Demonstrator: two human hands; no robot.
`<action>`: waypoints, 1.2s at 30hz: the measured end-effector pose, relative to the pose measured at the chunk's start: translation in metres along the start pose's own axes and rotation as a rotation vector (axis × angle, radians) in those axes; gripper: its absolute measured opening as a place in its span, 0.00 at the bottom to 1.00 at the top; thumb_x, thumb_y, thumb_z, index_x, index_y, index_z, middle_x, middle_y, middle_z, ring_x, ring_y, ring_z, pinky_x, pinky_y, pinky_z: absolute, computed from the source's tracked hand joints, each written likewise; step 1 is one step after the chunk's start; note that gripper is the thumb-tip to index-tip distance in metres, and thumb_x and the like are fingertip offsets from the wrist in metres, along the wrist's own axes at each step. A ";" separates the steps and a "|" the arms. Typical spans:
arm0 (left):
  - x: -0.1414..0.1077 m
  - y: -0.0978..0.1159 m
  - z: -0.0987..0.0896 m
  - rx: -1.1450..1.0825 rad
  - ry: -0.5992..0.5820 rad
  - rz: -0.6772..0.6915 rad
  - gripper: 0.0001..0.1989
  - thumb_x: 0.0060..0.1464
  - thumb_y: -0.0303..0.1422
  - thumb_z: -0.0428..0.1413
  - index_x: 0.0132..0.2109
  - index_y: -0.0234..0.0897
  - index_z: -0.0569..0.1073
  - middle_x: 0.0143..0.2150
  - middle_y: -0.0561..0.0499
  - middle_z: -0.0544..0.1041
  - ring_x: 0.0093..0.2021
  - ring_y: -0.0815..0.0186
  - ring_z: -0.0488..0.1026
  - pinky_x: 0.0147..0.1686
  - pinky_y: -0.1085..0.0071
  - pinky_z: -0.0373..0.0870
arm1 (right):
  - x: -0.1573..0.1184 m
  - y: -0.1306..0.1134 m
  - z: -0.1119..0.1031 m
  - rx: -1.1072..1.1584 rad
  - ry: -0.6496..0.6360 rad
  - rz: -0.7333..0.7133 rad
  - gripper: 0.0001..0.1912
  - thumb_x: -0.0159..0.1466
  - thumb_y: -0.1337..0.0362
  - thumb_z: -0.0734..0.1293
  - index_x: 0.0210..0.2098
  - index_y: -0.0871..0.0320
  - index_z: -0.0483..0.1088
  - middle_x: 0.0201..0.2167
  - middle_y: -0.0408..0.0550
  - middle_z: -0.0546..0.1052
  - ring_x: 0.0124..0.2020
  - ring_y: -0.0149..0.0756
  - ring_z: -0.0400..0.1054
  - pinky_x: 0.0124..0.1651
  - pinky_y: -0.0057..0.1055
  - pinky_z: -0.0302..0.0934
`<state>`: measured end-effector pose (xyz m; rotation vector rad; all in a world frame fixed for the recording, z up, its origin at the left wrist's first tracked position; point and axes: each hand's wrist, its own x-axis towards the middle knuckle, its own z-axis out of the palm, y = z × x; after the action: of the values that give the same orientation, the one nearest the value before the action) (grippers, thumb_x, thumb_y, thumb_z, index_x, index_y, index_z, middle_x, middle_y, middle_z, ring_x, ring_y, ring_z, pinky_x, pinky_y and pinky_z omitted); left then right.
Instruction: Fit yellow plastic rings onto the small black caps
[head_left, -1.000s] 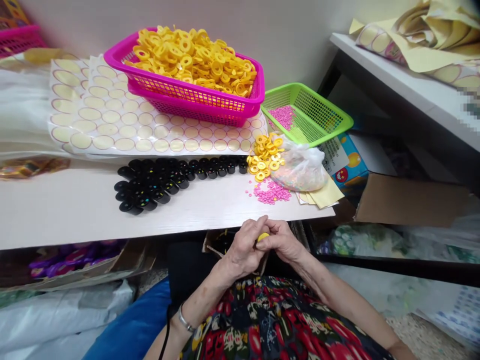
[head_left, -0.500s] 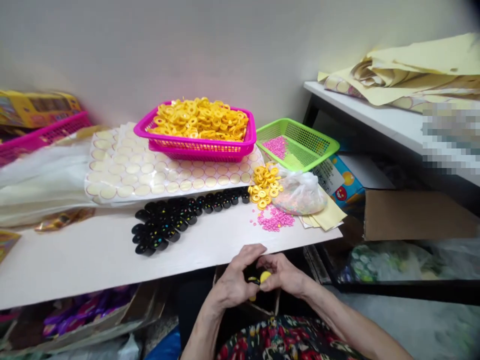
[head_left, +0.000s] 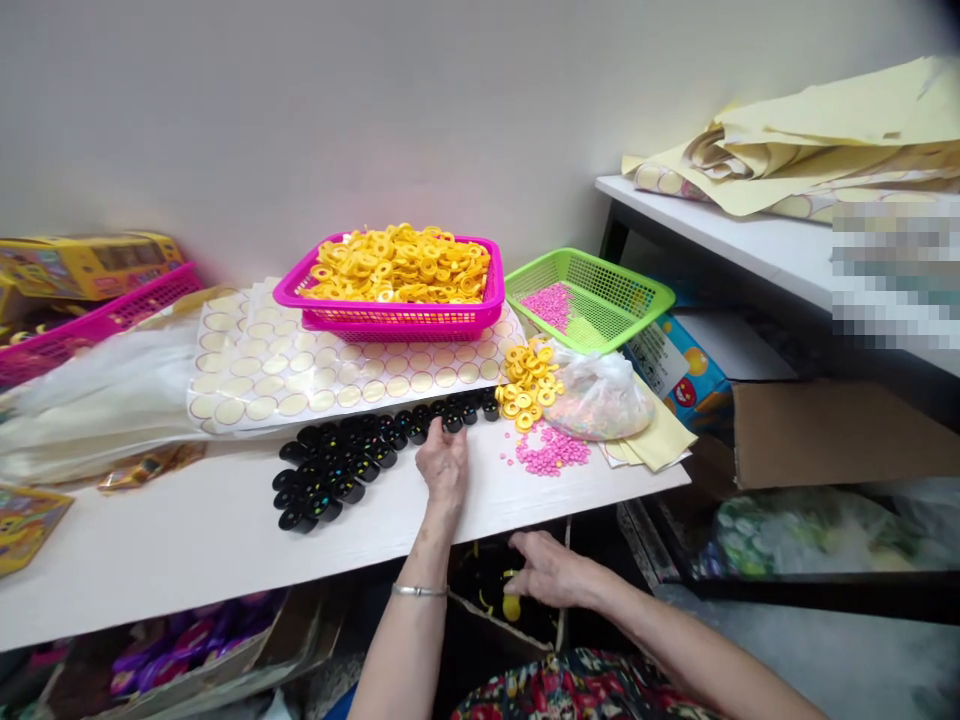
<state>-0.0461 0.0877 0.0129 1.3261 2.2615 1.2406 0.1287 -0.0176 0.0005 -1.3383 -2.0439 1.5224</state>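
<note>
The left hand (head_left: 444, 465) extends over the front edge of the table (head_left: 225, 540), fingers close together, fingertips at the row of black cups (head_left: 349, 488). Whether they are clamped on a cup cannot be told. The cups stand in a tapering group from the table's middle toward its right end. The right hand (head_left: 555, 572) is below the front edge, over an open box (head_left: 501, 626); its thumb and fingers are apart. A yellow piece (head_left: 511, 606) shows just below the thumb; contact cannot be determined.

The pink basket (head_left: 405, 315), set on printed sheets (head_left: 255, 385) toward the table's rear edge, is heaped with yellow rings (head_left: 405, 265). The green basket (head_left: 637, 310), at the right rear corner, contains pink beads (head_left: 549, 303) at its left end. A tied translucent bag (head_left: 604, 400) of small multicoloured pieces lies near the table's right edge, beside a ring pile (head_left: 529, 385) and loose beads (head_left: 553, 452).
</note>
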 end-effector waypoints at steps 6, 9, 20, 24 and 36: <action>0.006 0.004 0.008 0.206 -0.006 0.113 0.15 0.49 0.39 0.52 0.42 0.38 0.70 0.21 0.55 0.69 0.23 0.68 0.66 0.25 0.75 0.54 | -0.003 -0.025 -0.044 -0.193 0.338 -0.185 0.08 0.59 0.68 0.59 0.28 0.60 0.69 0.23 0.43 0.68 0.28 0.30 0.60 0.31 0.26 0.53; 0.009 0.004 0.010 0.282 0.009 0.132 0.12 0.49 0.38 0.52 0.39 0.37 0.71 0.21 0.55 0.68 0.22 0.69 0.63 0.24 0.74 0.52 | 0.017 -0.027 -0.058 -0.523 0.536 -0.210 0.10 0.60 0.71 0.57 0.29 0.60 0.69 0.31 0.48 0.69 0.34 0.34 0.59 0.35 0.29 0.52; -0.017 0.003 -0.011 0.047 0.026 0.115 0.09 0.39 0.36 0.57 0.30 0.38 0.73 0.24 0.56 0.66 0.24 0.71 0.63 0.27 0.74 0.58 | 0.063 -0.031 -0.054 -0.985 0.359 -0.286 0.11 0.59 0.74 0.57 0.31 0.60 0.70 0.35 0.53 0.68 0.38 0.41 0.55 0.33 0.34 0.47; -0.036 0.001 -0.017 -0.279 -0.121 -0.024 0.14 0.34 0.34 0.59 0.33 0.35 0.73 0.27 0.56 0.67 0.24 0.72 0.63 0.25 0.75 0.61 | 0.049 -0.032 -0.043 -0.952 0.273 -0.314 0.09 0.56 0.75 0.58 0.31 0.60 0.68 0.34 0.53 0.67 0.37 0.39 0.56 0.34 0.34 0.48; -0.054 -0.018 -0.010 -0.354 -0.296 0.003 0.20 0.33 0.29 0.60 0.40 0.35 0.73 0.30 0.54 0.71 0.28 0.71 0.66 0.31 0.74 0.66 | 0.034 -0.031 -0.028 -0.697 0.307 -0.150 0.07 0.60 0.70 0.59 0.28 0.59 0.67 0.30 0.46 0.68 0.30 0.31 0.62 0.30 0.27 0.48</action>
<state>-0.0324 0.0346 -0.0051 1.2796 1.7458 1.2756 0.1136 0.0258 0.0283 -1.4652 -2.4824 0.4932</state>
